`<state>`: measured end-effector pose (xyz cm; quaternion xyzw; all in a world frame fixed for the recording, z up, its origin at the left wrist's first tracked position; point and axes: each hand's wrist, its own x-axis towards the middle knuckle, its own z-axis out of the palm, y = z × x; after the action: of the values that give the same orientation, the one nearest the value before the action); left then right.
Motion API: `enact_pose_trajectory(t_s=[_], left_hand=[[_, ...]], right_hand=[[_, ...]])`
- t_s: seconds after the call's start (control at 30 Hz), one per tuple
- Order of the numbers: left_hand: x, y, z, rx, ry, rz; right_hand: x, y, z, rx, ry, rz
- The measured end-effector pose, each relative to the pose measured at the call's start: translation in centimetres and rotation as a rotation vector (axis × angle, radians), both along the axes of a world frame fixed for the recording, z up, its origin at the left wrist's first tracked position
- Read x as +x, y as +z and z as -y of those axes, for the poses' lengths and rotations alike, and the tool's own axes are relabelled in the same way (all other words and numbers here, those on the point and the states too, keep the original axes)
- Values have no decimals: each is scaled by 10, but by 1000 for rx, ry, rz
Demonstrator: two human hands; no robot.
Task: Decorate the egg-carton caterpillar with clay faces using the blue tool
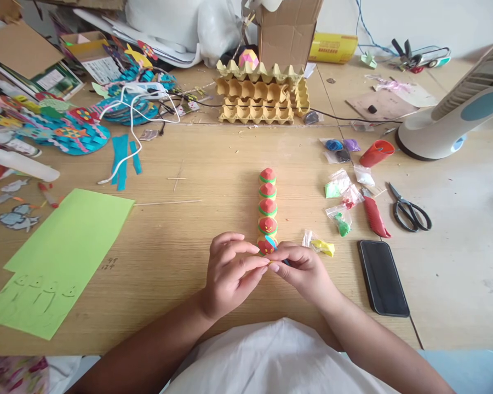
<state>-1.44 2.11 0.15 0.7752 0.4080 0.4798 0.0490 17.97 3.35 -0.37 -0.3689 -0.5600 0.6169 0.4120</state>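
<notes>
A row of egg-carton cups (267, 207), decorated in red, green and yellow like a caterpillar, stands upright on the table in front of me. Its nearest cup has a face with a blue piece (270, 241) by it. Just on the near side of this cup, the fingertips of my left hand (232, 273) and my right hand (306, 271) meet in a pinch. A tiny bit of yellow clay (270, 262) shows between them, mostly covered by the fingers. Yellow clay (324, 247) in a small bag lies to the right of my right hand.
On the right are a phone (384, 278), scissors (410, 210), a red-handled cutter (376, 216), bagged green clay (343, 223), a red cup (377, 153) and a fan (456, 115). Green paper (72, 241) lies left. Egg cartons (257, 112) are stacked at the back.
</notes>
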Motion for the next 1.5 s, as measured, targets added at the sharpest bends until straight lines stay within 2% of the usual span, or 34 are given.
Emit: enact_pose_trajectory(t_s=[0.2, 0.47, 0.63, 0.8, 1.0, 1.27, 1.5], left_hand=[[-1, 0, -1, -14, -7, 9], [-1, -2, 0, -46, -24, 36], [0, -2, 0, -50, -22, 26], [0, -2, 0, -48, -20, 26], [1, -1, -1, -38, -15, 24], [1, -2, -1, -45, -15, 24], [1, 0, -1, -57, -47, 24]], right_hand=[[3, -1, -1, -20, -77, -31], [6, -1, -1, -58, -92, -59], [2, -2, -1, -140, -116, -124], [4, -10, 0, -214, -136, -147], [6, -9, 0, -163, -100, -102], [1, -5, -3, -158, -130, -78], [4, 4, -2, 110, -27, 88]])
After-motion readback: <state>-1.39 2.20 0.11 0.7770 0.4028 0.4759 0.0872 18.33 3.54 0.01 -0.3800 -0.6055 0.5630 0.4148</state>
